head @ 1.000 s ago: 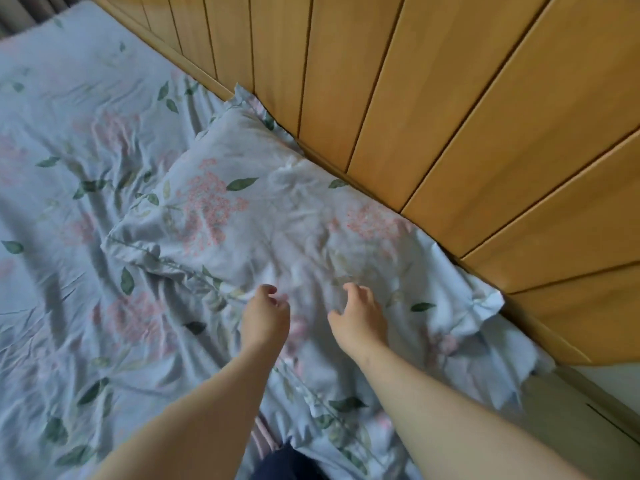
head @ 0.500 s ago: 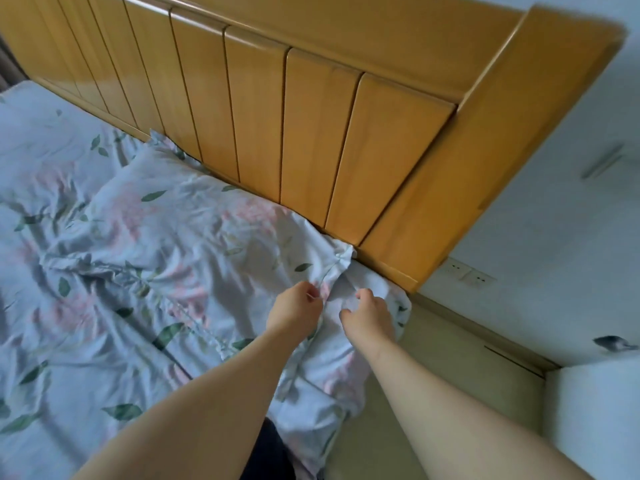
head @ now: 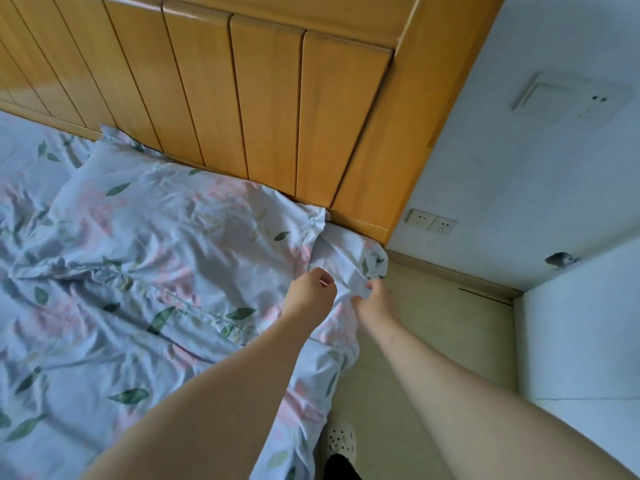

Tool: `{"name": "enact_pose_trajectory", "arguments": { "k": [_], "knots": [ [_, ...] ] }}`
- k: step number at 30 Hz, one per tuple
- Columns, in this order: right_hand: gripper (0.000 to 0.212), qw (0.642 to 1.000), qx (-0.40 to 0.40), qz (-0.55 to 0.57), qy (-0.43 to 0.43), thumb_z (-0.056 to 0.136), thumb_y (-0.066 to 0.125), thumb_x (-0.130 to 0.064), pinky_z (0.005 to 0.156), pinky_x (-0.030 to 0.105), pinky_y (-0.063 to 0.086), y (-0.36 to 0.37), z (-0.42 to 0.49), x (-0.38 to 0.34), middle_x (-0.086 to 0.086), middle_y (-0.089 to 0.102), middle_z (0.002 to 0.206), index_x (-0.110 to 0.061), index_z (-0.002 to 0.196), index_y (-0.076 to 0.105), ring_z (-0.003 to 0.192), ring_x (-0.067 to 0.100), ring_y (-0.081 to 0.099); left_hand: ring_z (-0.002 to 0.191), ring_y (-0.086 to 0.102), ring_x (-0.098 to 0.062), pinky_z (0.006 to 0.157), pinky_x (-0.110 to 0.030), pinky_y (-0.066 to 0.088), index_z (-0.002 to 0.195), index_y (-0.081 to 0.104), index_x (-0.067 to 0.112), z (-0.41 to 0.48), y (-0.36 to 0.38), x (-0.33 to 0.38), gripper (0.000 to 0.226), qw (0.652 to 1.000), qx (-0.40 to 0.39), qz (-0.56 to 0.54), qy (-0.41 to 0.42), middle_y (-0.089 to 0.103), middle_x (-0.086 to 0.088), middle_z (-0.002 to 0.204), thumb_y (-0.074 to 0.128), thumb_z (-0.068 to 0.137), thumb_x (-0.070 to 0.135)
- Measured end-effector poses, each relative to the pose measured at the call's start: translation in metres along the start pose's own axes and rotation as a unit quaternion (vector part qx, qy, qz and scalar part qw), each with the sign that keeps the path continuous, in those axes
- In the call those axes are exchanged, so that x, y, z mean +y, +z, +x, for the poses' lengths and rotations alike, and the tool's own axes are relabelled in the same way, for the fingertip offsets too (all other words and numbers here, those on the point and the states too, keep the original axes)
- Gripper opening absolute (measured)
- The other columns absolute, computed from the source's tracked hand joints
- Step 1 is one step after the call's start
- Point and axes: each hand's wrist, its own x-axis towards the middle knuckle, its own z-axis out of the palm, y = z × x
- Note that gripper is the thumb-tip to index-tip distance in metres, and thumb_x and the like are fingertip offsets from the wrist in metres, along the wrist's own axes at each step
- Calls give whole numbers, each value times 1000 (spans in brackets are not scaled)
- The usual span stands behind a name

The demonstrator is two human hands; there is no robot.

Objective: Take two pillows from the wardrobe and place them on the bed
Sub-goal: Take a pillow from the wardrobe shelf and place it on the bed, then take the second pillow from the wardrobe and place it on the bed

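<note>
At the bed's head corner, seen from my head camera, both my bare arms reach forward and down from the bottom of the frame, nearly straight and drawing close together at the hands. My left forearm crosses above the flowered sheet of the bed (head: pixel 69 358). My right forearm runs over the pale floor (head: pixel 433 323) beside the mattress.

My left hand (head: pixel 313 296) is knuckles-up at the near end of the pillow (head: pixel 166 230), fingers curled under into a loose fist. Its fingertips are hidden against the fabric, so I cannot tell whether they pinch anything.

My right hand (head: pixel 375 301) sits just beside it, wrist a little lower, thumb and fingers closed on a bunched fold of cloth (head: pixel 346 258) at the mattress corner. The cloth puckers where I hold it. Whether that fold belongs to the sheet or to the pillowcase I cannot tell, since both carry the same leaf and pink flower print.

One pillow shows. It lies flat on the bed with its long side touching the wooden headboard (head: pixel 242 98), its frilled corner ending just above my hands.

Wall sockets (head: pixel 431 221) sit low on the wall past the headboard's end post. A white perforated slipper (head: pixel 339 441) rests on the floor near the bed's edge.
</note>
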Motion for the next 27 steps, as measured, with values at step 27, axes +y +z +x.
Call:
{"name": "enact_pose_trajectory", "arguments": {
  "k": [27],
  "knots": [
    [17, 699, 578, 229, -355, 89, 50, -16, 66, 12, 46, -276, -520, 28, -20, 57, 87, -33, 90, 54, 79, 3, 57, 63, 64, -5, 62, -17, 47, 77, 62, 21, -510, -80, 230, 17, 732, -184, -327, 569, 65, 6, 72, 52, 87, 14]
  ]
}}
